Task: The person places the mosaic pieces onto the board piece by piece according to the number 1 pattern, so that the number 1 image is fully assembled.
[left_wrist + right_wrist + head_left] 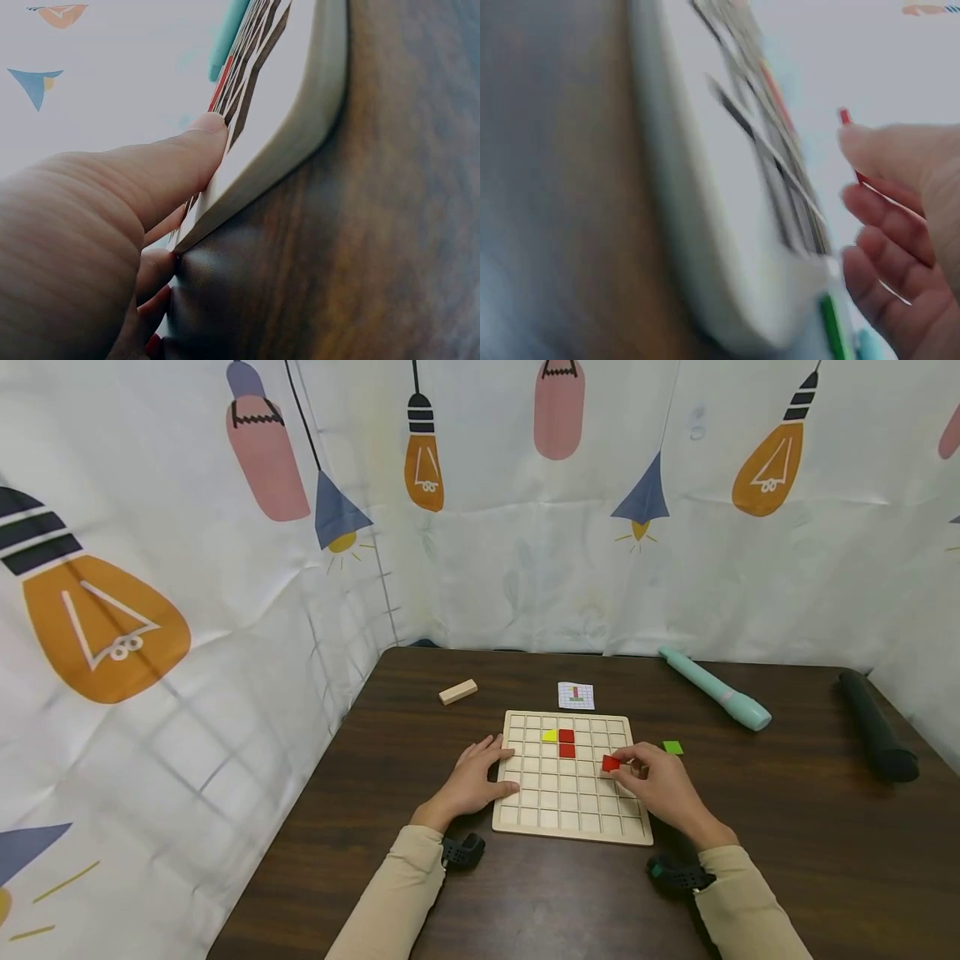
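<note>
A wooden grid board (pixel 572 819) lies on the table, a yellow tile (pixel 550 736) and two red tiles (pixel 567 751) set in its upper cells. My left hand (pixel 471 778) rests at the board's left edge, thumb and index finger reaching onto its rim. In the left wrist view the thumb (pixel 191 146) lies over the board's top while other fingers sit beside its edge. Over the right part of the grid, my right hand (pixel 664 783) pinches another red tile (pixel 611 763) between thumb and fingers. That tile shows edge-on, above the board, in the right wrist view.
A green tile (pixel 672 747) lies right of the board. Behind it are a small pattern card (pixel 576 696) and a wooden block (pixel 457 692). A mint-coloured flashlight-shaped object (pixel 716 687) and a dark cylinder (pixel 877 727) lie to the right. Printed curtains (pixel 510 552) enclose the table.
</note>
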`<state>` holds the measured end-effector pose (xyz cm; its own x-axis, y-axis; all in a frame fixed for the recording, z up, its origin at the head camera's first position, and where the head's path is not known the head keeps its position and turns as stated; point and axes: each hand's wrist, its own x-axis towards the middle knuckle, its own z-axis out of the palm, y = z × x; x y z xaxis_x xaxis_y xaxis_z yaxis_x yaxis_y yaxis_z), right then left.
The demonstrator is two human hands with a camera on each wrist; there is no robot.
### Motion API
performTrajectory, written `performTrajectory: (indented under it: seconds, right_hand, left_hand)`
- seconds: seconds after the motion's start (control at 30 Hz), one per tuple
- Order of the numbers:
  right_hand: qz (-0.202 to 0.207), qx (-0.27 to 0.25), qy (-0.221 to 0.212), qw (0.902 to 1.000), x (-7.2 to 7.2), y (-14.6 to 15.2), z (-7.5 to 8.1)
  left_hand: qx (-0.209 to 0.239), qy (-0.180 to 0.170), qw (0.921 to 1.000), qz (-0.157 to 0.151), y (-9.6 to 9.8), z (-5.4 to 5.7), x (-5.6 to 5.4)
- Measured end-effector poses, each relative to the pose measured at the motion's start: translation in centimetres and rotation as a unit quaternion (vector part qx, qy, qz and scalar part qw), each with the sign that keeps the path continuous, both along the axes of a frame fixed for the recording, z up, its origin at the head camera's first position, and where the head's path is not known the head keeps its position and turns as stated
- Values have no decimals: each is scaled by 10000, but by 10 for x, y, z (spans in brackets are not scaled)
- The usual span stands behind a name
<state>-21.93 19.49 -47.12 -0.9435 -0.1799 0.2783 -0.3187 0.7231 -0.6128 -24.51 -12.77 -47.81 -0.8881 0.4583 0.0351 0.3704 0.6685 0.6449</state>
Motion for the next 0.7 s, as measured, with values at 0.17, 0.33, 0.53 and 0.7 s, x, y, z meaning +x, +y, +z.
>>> performTrajectory:
  seconds: [0.17, 0.33, 0.53, 0.7]
  right_hand:
    - [5, -58, -118, 9999, -1, -17, -4]
    - [31, -116, -140, 9998, -2, -28, -7]
    - [-27, -148, -94, 9998, -4, -39, -13]
    - [-95, -111, 11, 9999, -5, -47, -14]
  left_hand:
    - [24, -32, 10000, 19, 0, -1, -1]
    - [28, -53, 10000, 20, 0, 0, -1]
    - [63, -59, 10000, 25, 0, -1, -1]
    - [55, -61, 10000, 52, 0, 0, 0]
